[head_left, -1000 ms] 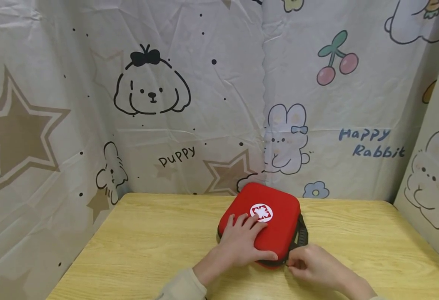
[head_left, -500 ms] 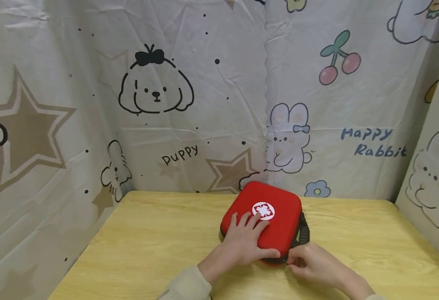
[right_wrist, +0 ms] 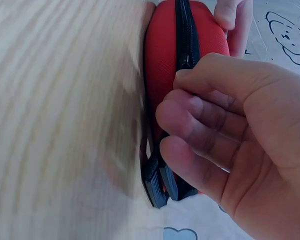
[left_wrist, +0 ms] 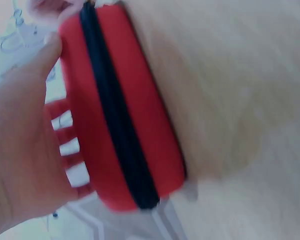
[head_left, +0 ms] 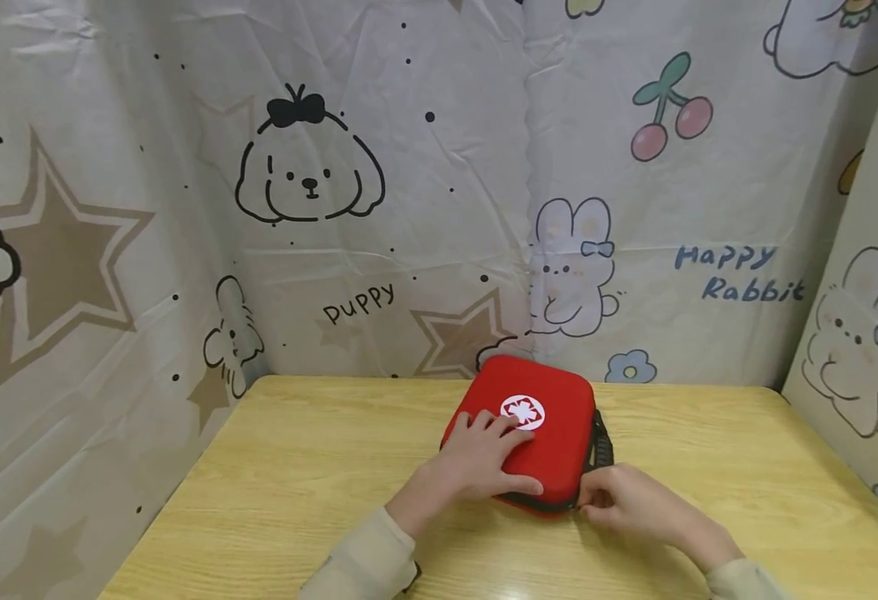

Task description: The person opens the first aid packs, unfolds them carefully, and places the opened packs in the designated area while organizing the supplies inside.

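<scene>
A red first-aid case [head_left: 551,450] with a white round emblem lies flat on the table, its black zipper [left_wrist: 115,115] running round the side. My left hand [head_left: 476,458] rests on the lid with fingers spread, the thumb near the front edge. At the case's front right corner, my right hand [head_left: 626,500] pinches the zipper pull between thumb and forefinger. Its other fingers are loosely curled. Seen from the right wrist, the zipper slider [right_wrist: 186,61] sits right at the thumb tip; the pull itself is mostly hidden by the fingers.
The case's black carrying handle [head_left: 602,442] sticks out on its right side, just beyond my right hand. Under everything is a light wooden table [head_left: 296,500]. A printed cloth [head_left: 409,208] with cartoon animals hangs behind the table and along its sides.
The head view has shifted slightly. My left hand stays spread on the lid, and my right hand keeps its pinch at the case's front right corner.
</scene>
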The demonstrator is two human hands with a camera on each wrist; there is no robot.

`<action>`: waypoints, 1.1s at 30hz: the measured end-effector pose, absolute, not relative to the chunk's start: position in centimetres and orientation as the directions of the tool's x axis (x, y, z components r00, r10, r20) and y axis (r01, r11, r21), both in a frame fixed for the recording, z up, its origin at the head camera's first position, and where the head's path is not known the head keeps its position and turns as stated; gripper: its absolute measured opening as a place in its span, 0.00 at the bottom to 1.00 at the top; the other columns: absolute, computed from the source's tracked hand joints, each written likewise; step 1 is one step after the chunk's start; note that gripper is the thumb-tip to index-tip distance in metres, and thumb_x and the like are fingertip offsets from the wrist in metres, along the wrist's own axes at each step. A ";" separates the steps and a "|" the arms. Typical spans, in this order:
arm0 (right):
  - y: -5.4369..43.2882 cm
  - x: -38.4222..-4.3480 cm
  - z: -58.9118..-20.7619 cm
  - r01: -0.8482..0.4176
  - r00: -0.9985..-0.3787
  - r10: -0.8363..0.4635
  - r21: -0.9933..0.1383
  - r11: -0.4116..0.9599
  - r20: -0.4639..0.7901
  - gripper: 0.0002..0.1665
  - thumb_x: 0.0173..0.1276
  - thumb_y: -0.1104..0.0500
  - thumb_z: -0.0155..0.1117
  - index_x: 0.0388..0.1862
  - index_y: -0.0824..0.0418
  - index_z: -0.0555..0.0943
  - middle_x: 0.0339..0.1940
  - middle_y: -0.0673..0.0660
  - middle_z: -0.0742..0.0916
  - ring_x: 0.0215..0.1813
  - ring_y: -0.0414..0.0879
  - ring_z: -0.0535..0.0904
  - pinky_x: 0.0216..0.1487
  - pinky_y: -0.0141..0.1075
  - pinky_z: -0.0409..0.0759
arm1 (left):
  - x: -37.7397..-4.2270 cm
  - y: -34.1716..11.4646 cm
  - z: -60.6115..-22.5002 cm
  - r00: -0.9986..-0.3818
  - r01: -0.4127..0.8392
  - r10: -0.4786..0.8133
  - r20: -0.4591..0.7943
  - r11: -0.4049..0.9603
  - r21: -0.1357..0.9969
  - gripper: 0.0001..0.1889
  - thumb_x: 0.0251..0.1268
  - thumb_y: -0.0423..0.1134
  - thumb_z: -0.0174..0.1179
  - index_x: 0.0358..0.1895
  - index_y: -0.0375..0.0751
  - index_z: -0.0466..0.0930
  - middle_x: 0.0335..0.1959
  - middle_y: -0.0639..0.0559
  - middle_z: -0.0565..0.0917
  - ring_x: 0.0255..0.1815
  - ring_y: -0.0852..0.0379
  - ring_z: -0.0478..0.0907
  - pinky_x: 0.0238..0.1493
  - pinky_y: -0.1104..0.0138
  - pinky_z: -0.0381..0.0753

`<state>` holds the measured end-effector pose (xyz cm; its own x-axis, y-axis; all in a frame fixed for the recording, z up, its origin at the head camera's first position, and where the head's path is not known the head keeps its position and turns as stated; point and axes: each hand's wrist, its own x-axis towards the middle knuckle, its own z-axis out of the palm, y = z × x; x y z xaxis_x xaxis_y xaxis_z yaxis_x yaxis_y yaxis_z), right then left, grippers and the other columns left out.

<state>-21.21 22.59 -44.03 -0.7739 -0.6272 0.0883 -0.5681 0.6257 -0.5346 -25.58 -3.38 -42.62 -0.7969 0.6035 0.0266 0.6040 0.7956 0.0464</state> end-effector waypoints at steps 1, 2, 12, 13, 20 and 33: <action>22.7 -21.3 -43.9 -0.569 -0.774 -0.627 -0.532 0.627 0.089 0.10 0.61 0.63 0.69 0.26 0.49 0.82 0.21 0.35 0.78 0.25 0.27 0.70 0.28 0.27 0.72 | -25.9 -3.8 -42.4 -0.782 0.623 0.622 0.030 0.780 0.063 0.39 0.58 0.78 0.48 0.71 0.69 0.66 0.71 0.60 0.68 0.69 0.53 0.63 0.68 0.50 0.61; 22.9 -21.3 -43.8 -0.570 -0.774 -0.627 -0.529 0.629 0.088 0.10 0.61 0.64 0.69 0.26 0.48 0.82 0.21 0.36 0.78 0.25 0.27 0.70 0.28 0.27 0.72 | -26.1 -4.2 -42.2 -0.768 0.640 0.640 0.032 0.763 0.087 0.37 0.59 0.76 0.50 0.70 0.68 0.68 0.70 0.60 0.69 0.68 0.54 0.64 0.68 0.51 0.63; 24.7 -22.0 -43.1 -0.590 -0.777 -0.620 -0.471 0.656 0.111 0.11 0.59 0.64 0.70 0.24 0.49 0.80 0.20 0.36 0.77 0.25 0.27 0.70 0.27 0.27 0.72 | -27.9 -6.6 -42.1 -0.643 0.750 0.766 0.023 0.623 0.224 0.34 0.60 0.67 0.61 0.69 0.61 0.71 0.75 0.57 0.65 0.76 0.55 0.59 0.78 0.57 0.56; 24.7 -22.0 -43.1 -0.595 -0.775 -0.621 -0.467 0.654 0.116 0.12 0.59 0.64 0.70 0.24 0.49 0.80 0.20 0.36 0.77 0.25 0.27 0.69 0.27 0.27 0.71 | -27.9 -6.6 -42.3 -0.639 0.755 0.769 0.027 0.619 0.218 0.35 0.59 0.66 0.61 0.69 0.60 0.71 0.76 0.57 0.65 0.76 0.55 0.59 0.78 0.58 0.55; 24.4 -21.6 -43.2 -0.548 -0.783 -0.618 -0.545 0.635 0.067 0.08 0.62 0.65 0.67 0.26 0.53 0.83 0.18 0.38 0.78 0.18 0.28 0.70 0.22 0.27 0.73 | -27.6 -6.4 -42.8 -0.662 0.746 0.747 0.068 0.645 0.165 0.34 0.58 0.67 0.63 0.67 0.61 0.73 0.72 0.57 0.70 0.73 0.55 0.64 0.75 0.59 0.59; 24.2 -20.8 -44.0 -0.699 -0.708 -0.652 -0.398 0.594 0.271 0.15 0.55 0.69 0.69 0.22 0.48 0.79 0.19 0.34 0.75 0.23 0.23 0.66 0.24 0.24 0.69 | -26.6 -5.4 -42.8 -0.711 0.702 0.697 0.095 0.695 0.157 0.34 0.58 0.68 0.61 0.67 0.61 0.73 0.72 0.57 0.70 0.74 0.52 0.64 0.75 0.59 0.61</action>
